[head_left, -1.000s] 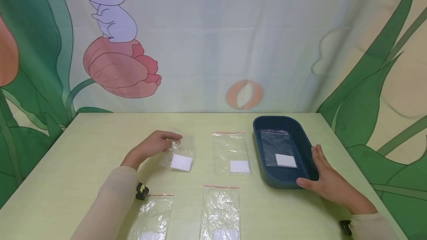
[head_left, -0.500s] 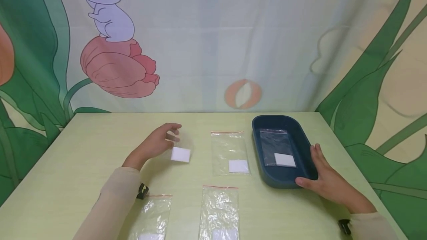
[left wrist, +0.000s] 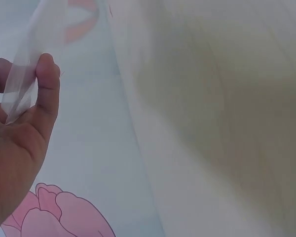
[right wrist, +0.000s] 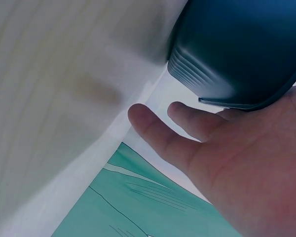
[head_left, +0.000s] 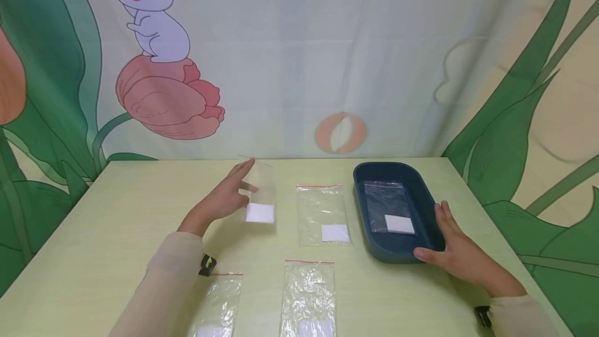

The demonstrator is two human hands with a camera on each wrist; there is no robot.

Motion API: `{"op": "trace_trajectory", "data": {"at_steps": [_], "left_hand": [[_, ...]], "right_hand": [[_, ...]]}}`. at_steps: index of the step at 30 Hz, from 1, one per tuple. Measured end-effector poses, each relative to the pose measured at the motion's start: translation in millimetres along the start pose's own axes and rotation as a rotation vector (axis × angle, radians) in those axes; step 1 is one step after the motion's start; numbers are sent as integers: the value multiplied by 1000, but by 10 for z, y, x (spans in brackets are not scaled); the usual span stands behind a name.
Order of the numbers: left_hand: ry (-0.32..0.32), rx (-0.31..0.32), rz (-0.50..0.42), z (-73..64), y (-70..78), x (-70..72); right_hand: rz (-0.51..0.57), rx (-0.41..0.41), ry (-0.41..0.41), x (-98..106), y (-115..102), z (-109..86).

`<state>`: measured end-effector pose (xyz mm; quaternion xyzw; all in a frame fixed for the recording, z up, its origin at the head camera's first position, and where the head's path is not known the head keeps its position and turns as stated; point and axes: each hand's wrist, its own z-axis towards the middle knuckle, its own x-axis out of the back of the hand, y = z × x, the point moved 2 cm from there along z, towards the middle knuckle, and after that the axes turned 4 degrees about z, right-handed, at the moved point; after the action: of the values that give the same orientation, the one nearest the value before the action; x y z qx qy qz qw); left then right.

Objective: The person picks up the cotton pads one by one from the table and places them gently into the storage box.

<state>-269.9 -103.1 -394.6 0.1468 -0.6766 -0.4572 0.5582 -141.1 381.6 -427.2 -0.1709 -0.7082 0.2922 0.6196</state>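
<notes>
Left hand (head_left: 222, 199) and right hand (head_left: 460, 254) were bare. Left sleeve (head_left: 164, 274), lower left: plain beige, wrist-length; small black block (head_left: 204, 267), yellow-green mark, sat at cuff. Right sleeve (head_left: 526, 316), lower right, matched; black piece (head_left: 482, 316) there too.

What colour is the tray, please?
The tray is dark blue; the head view shows it best.

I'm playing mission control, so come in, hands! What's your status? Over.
Left hand pinches clear bag, held up. Right hand touching blue tray. In between: second bag, lying flat on table.
</notes>
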Motion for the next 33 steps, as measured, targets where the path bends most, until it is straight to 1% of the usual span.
{"op": "trace_trajectory", "data": {"at_steps": [8,15,19,33], "left_hand": [[-1,-10,-46,42,97,-58],[-21,1,-92,139,167,-137],[-33,5,-91,187,218,-176],[-64,11,-158,289,445,-311]], "right_hand": [[5,2,-1,24,-8,-1],[5,4,0,37,-24,-5],[6,0,0,36,-22,-10],[23,4,-5,9,10,-2]]}}
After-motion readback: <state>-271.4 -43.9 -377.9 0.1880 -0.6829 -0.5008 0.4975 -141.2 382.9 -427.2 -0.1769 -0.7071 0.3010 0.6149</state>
